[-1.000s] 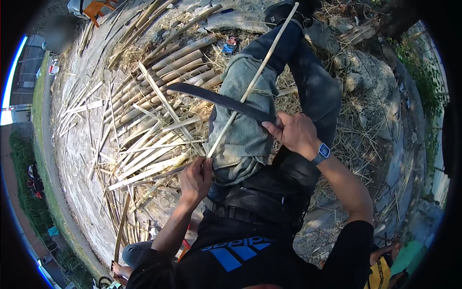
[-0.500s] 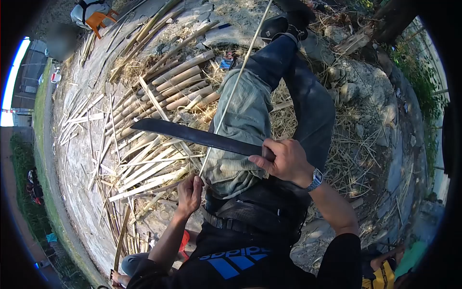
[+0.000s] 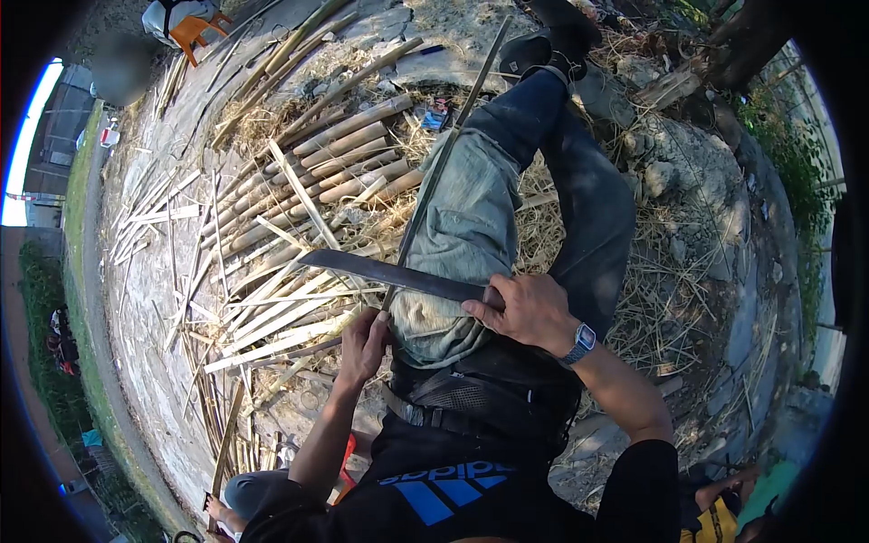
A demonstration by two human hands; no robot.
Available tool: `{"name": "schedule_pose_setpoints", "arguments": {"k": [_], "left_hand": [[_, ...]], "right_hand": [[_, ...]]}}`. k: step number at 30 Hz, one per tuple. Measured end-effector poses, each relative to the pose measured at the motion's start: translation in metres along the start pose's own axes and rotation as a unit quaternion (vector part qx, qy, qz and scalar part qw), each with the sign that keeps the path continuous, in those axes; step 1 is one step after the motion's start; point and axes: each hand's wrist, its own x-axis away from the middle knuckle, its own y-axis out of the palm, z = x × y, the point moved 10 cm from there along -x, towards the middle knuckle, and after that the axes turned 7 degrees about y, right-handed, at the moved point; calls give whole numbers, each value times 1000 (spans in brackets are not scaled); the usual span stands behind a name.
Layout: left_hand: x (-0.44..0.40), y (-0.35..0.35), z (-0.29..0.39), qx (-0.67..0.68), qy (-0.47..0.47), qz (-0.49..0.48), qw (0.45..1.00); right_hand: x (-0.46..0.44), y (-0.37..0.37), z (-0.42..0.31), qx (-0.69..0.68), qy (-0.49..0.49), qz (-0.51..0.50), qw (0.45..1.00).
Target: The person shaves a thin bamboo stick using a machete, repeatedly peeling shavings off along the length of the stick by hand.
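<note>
My left hand (image 3: pixel 365 346) is closed, pinching the near end of a long thin bamboo strip (image 3: pixel 441 163). That strip slants up over my leg toward my shoe, its dark face showing. My right hand (image 3: pixel 527 312) is wrapped around the handle of a machete (image 3: pixel 398 274). The dark blade points left and lies across the strip just beyond my left fingers; whether it touches the strip I cannot tell. A worn grey-green cloth (image 3: pixel 466 217) covers my thigh beneath both.
Cut bamboo poles (image 3: pixel 348 149) lie stacked beyond my leg, with split pale strips (image 3: pixel 272 321) scattered closer. Rubble (image 3: pixel 692 176) and straw shavings are on the right. An orange chair (image 3: pixel 192 34) stands at the far left. Another person's hand (image 3: pixel 215 509) shows at bottom left.
The strip's visible face has gone from pale to dark. The machete's tip has shifted right and slightly down, and my left hand has moved slightly up and right.
</note>
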Motion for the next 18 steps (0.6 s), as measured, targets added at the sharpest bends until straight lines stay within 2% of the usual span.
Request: {"name": "schedule_pose_setpoints", "arguments": {"k": [2,6,8,11,12,14,15,16,18], "left_hand": [[-9,-13,5,-59,12,58,996],[-2,-25,28,-43,46,116,991],[7,-28,24,-49,35,100,993],[25,-31,23,-116,134,89,980],[33,-34,9,-117,134,90,980],[46,-36,-22,-237,119,52,963],[47,-39,-35,-228,71,21,971],[45,-39,-38,-231,70,17,970],[31,-33,-44,-28,50,22,998]], "right_hand": [[1,1,3,-2,9,1,1000],[5,-8,-2,-8,3,12,1000],[9,-21,-9,-59,-25,47,997],[6,-27,-5,-65,1,54,996],[5,-27,-4,-65,0,53,996],[2,-26,11,-31,41,56,997],[1,-23,18,-38,70,36,996],[1,-22,21,-42,73,36,996],[2,-23,30,-3,84,58,995]]}}
